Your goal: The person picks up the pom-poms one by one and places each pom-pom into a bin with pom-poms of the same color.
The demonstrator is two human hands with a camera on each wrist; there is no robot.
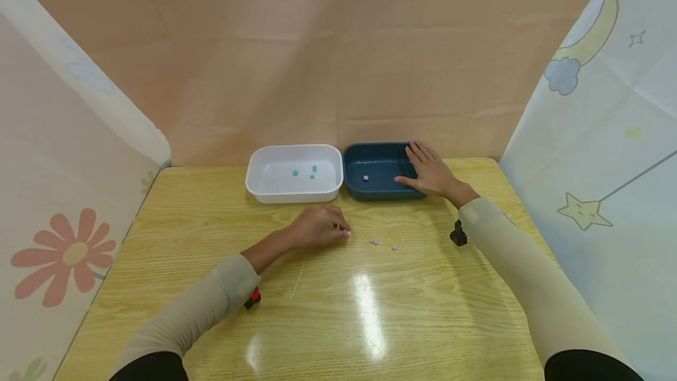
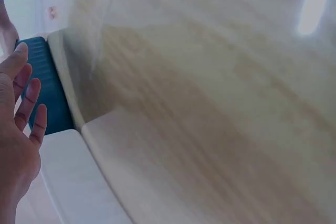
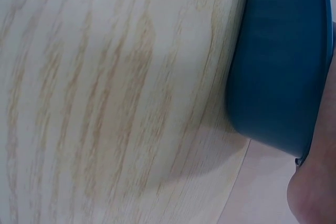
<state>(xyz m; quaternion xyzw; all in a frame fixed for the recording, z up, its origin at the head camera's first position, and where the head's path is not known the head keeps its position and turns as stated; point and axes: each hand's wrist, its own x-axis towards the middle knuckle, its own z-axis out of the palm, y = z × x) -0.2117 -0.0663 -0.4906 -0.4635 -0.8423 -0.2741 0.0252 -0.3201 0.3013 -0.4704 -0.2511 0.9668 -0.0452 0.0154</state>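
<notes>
My left hand (image 1: pixel 318 226) is low over the table, pinching a small pink ball (image 1: pixel 347 233) between thumb and fingertips. In the left wrist view the fingers show at the left edge, and the ball is hidden. With fingers spread, my right hand (image 1: pixel 431 170) rests on the right end of a dark blue tray (image 1: pixel 383 196); the right wrist view shows only part of it against the tray's rim. One pink ball (image 1: pixel 365 178) lies inside this tray. Three more pink balls (image 1: pixel 376 242) lie loose on the wood, to the right of my left hand.
A white tray (image 1: pixel 294 198) stands just left of the blue one and holds three small green balls (image 1: pixel 295 173). Both trays are at the back of the wooden table (image 1: pixel 423 298), before a brown backdrop (image 1: pixel 338 52). Patterned side panels (image 1: pixel 608 134) flank the table.
</notes>
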